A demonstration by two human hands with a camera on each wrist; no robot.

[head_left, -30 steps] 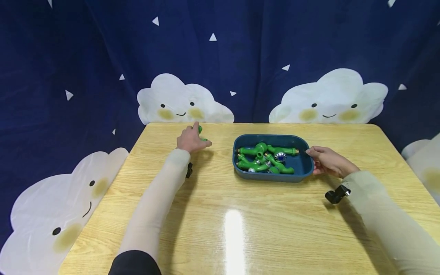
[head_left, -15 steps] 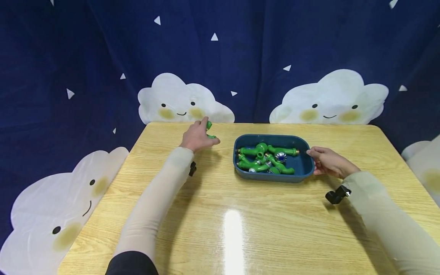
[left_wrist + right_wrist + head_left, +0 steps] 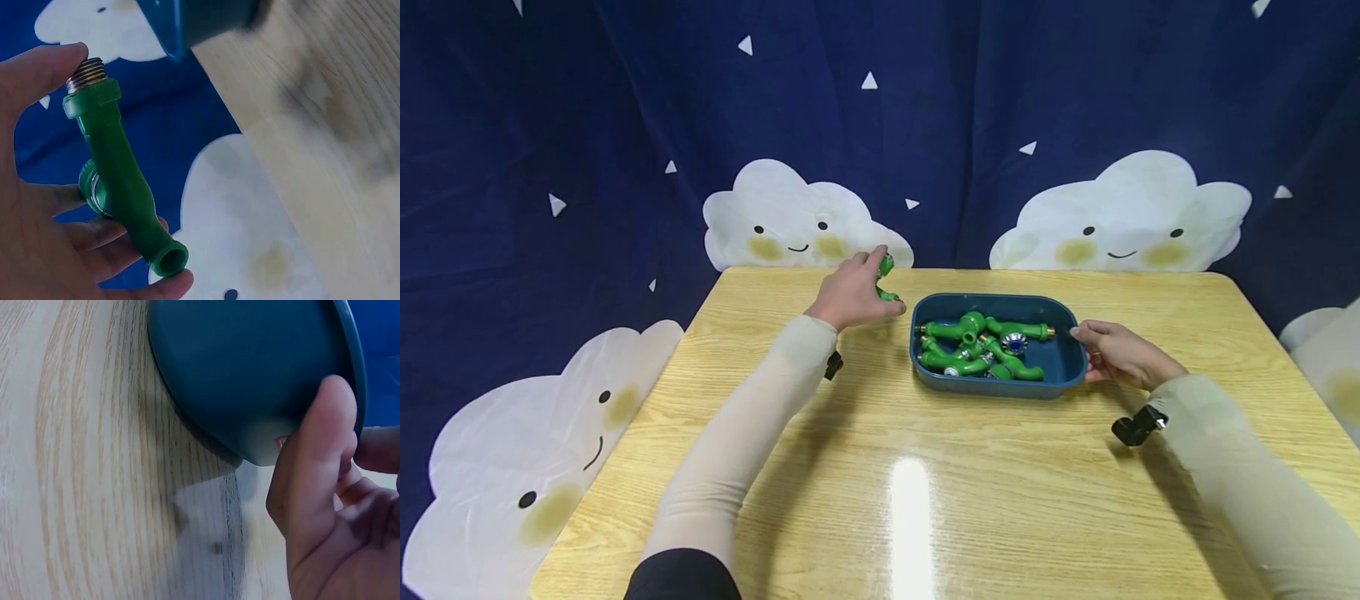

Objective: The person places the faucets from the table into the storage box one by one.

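Observation:
My left hand [image 3: 853, 293] holds a green faucet [image 3: 122, 169] just left of the blue bin [image 3: 985, 387]. In the left wrist view the thumb presses its brass threaded end, while the fingers support the other end around an open spout. A round side part of the faucet lies against the fingers, partly hidden. My right hand [image 3: 1123, 354] pinches the bin's right rim, thumb and fingers on either side of the wall in the right wrist view. Inside the bin lie several green faucets [image 3: 1015, 367] with brass threads, and a chrome knob [image 3: 1014, 343] with a blue centre.
The bin stands on a light wooden table [image 3: 1000, 483], toward its far side. A dark blue curtain [image 3: 955, 125] with white clouds hangs behind the table's far edge. Small black cameras [image 3: 1138, 426] are strapped at both wrists.
My left hand has moved right and slightly away from me, carrying the green faucet closer to the bin's left side. The right hand and the bin have stayed in place.

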